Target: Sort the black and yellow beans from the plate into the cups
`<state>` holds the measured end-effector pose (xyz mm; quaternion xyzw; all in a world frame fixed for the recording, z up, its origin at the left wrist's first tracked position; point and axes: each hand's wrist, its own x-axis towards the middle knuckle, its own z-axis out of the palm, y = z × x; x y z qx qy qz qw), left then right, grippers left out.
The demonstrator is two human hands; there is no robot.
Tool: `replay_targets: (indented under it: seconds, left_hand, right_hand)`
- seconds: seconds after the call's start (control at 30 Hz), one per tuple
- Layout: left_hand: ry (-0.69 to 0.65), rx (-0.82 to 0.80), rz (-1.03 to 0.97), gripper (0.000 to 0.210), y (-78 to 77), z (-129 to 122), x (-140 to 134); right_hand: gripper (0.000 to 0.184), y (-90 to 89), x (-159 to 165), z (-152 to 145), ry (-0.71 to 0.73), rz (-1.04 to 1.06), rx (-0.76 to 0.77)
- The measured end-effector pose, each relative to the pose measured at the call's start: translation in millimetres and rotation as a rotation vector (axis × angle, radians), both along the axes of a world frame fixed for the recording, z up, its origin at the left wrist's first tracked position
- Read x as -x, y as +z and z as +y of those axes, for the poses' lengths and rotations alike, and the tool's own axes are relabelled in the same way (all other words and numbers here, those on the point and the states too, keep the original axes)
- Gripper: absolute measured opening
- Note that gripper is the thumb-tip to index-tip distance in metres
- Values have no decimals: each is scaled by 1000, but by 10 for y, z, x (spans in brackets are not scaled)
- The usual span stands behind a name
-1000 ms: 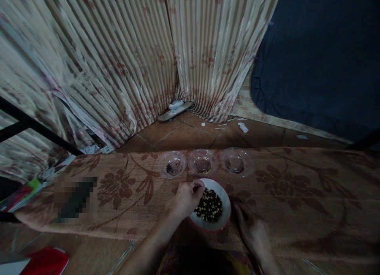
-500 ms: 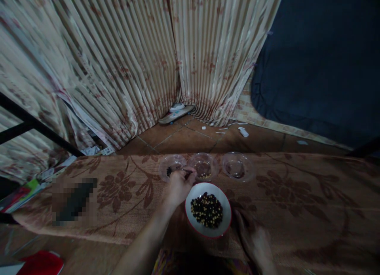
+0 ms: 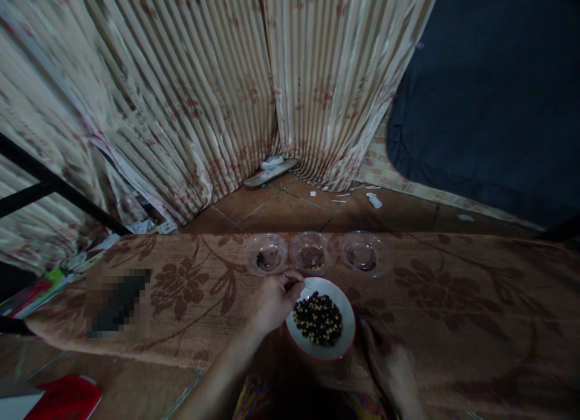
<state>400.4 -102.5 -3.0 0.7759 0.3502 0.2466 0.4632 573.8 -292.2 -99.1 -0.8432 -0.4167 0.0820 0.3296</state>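
Left hand (image 3: 274, 302) at bowl (image 3: 348, 324) of mixed beans (image 3: 318, 320), pinching thin implement (image 3: 307, 282)
Right hand (image 3: 388, 355) beside bowl, blurred; cannot tell whether spread or closed

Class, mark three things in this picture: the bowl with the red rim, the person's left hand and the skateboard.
Bowl (image 3: 348, 318): head view, bare inner wall.
Left hand (image 3: 270, 304): head view, back of the hand.
Skateboard (image 3: 270, 174): head view, its deck.

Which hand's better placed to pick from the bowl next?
Likely the left hand: its fingertips are at the rim of the white bowl, near the dark and yellow pieces. The right hand sits outside the bowl, in shadow.
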Motion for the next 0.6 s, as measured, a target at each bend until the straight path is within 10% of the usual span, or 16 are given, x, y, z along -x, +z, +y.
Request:
replay_targets:
  seconds: [0.6]
  left_hand:
    - [-54,-105,198,15,11,-133,-32]
  right_hand:
    - [46,36,1,14,-18,7,20]
